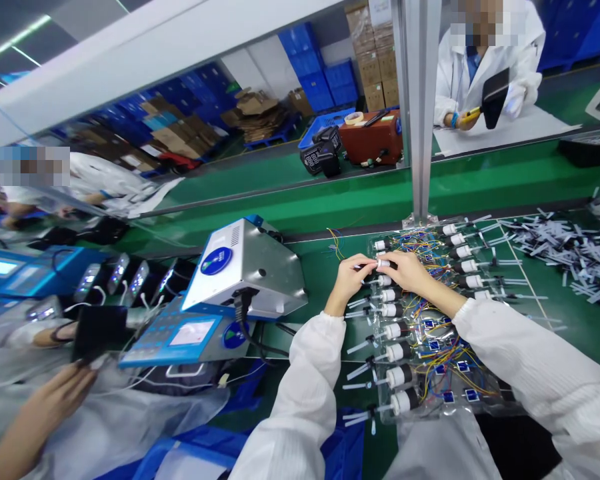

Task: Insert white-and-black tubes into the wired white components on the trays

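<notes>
My left hand (353, 281) and my right hand (405, 272) meet over the far left end of a row of parts. Between the fingertips of my right hand is a small white cylinder (382, 265), like a mini pump. My left fingers pinch together at its left end; whatever they grip is too small to make out. Similar white-and-black cylinders (399, 377) with pale tubes run in a column towards me. A second column (467, 267) lies on the right. Coloured wires (437, 357) and small blue square pieces (434, 345) lie between them on clear plastic trays (430, 408).
A heap of pale short tubes (570, 257) covers the right of the green bench. A metal-and-blue machine (245, 273) stands left. A metal post (420, 113) rises behind the trays. Co-workers' hands (55, 400) work at the left; another person (490, 73) sits opposite.
</notes>
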`<state>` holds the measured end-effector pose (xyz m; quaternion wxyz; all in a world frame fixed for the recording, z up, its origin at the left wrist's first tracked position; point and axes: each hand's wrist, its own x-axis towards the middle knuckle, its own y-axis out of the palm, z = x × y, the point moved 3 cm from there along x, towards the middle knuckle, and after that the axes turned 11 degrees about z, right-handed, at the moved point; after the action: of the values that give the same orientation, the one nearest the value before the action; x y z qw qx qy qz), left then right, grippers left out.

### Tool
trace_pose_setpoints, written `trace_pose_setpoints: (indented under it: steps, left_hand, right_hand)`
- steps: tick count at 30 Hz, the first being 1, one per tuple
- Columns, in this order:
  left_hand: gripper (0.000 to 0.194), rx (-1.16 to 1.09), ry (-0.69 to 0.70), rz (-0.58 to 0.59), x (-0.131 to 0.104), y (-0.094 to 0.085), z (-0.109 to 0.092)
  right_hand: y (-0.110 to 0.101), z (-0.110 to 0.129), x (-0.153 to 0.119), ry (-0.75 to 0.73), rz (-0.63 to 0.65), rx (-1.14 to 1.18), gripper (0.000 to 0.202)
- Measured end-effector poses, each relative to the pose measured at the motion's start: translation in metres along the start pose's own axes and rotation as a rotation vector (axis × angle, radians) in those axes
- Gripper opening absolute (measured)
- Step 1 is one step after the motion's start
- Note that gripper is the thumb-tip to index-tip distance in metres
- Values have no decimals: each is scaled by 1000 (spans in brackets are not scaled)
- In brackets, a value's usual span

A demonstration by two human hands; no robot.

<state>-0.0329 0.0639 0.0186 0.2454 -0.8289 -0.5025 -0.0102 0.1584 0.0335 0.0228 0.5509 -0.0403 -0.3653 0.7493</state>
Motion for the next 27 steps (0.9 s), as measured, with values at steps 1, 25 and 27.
trace_pose_setpoints:
  steps: [1, 25, 27]
  left_hand:
    - [21, 4, 1, 2, 0, 0, -1]
    - [20, 57, 29, 35, 2, -5, 6]
    - [20, 80, 48, 50, 1, -4, 4]
  right_hand:
    - [0, 0, 0, 0, 3, -5, 22]
    - [1, -4, -2, -24, 6, -11, 24]
    - [1, -4, -2, -27, 7, -15, 24]
